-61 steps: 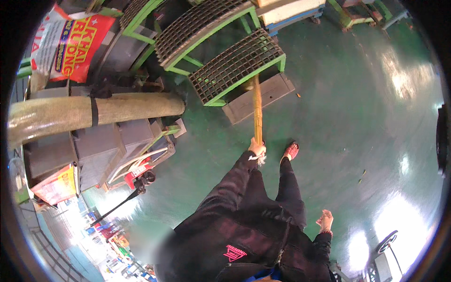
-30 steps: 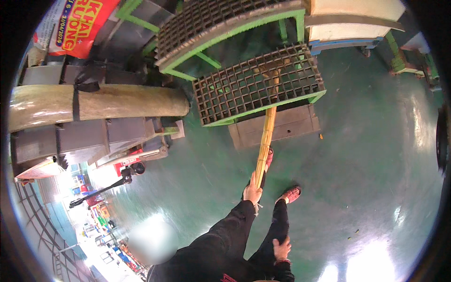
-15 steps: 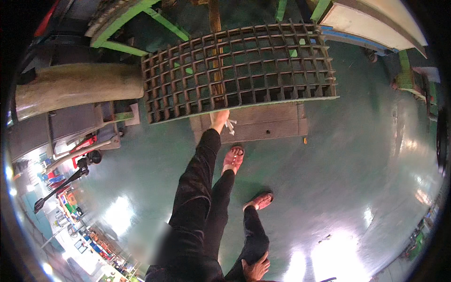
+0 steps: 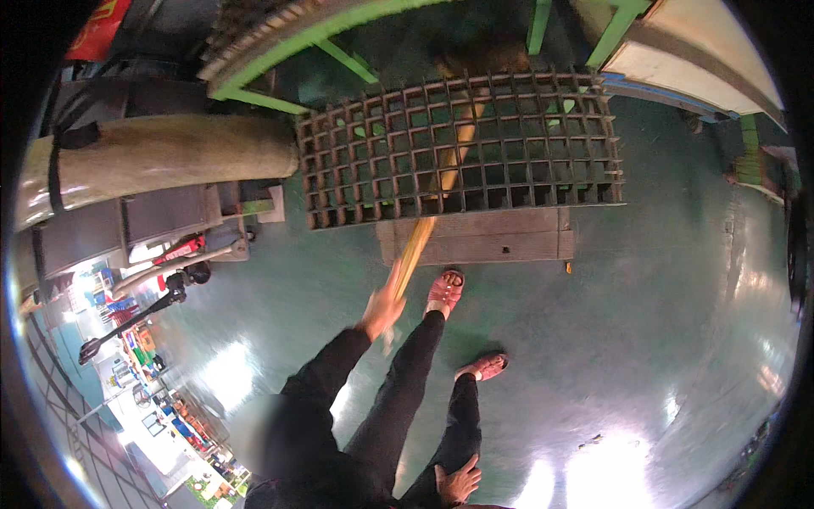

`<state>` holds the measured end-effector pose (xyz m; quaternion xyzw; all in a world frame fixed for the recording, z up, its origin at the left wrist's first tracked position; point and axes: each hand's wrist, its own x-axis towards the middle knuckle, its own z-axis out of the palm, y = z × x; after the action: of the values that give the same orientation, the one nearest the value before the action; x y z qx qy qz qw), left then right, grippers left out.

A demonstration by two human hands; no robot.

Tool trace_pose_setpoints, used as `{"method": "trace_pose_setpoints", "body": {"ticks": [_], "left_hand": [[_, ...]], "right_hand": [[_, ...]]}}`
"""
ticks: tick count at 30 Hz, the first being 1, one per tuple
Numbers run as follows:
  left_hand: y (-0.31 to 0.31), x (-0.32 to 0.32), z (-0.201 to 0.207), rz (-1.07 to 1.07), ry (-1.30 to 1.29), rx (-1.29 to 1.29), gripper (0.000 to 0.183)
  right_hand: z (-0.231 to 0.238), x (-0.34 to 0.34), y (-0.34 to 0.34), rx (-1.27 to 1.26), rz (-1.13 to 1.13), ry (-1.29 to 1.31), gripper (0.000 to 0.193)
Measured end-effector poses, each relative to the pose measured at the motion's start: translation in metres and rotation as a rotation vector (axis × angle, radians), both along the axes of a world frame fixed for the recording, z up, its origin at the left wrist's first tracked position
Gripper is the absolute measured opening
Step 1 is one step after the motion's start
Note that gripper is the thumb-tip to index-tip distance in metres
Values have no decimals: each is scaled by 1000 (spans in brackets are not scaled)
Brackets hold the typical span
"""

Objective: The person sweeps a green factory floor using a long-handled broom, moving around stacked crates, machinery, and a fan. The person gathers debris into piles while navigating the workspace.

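Left hand point(image 4: 383, 312) grips the long, thin yellow handle point(image 4: 415, 248), which runs under the rectangular brown grating step point(image 4: 509, 140); far end dim in shadow. Right hand point(image 4: 458, 482) unclenched, spread on the black-trousered right leg point(image 4: 463, 424).

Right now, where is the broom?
In the head view, the broom slants from the left hand, just left of centre, up and rightward beneath the metal grating.

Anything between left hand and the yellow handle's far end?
Yes. The left hand holds the yellow handle directly, but the grated step stands over its farther stretch; the handle shows only through the openings there.
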<state>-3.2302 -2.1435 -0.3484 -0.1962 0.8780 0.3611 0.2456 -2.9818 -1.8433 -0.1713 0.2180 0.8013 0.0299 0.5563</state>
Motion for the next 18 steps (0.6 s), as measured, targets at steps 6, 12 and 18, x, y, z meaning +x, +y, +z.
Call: {"method": "trace_pose_setpoints", "body": {"ticks": [6,12,18], "left_hand": [[10,169,220,-8,-329,132,78],[55,221,307,129,-289,46,80],[106,94,273,413,-112,371,53]], "right_hand": [[7,32,42,-147,-242,111,87],[36,62,130,-588,-903,329,30],[102,87,189,-403,-1517,319,25]]}}
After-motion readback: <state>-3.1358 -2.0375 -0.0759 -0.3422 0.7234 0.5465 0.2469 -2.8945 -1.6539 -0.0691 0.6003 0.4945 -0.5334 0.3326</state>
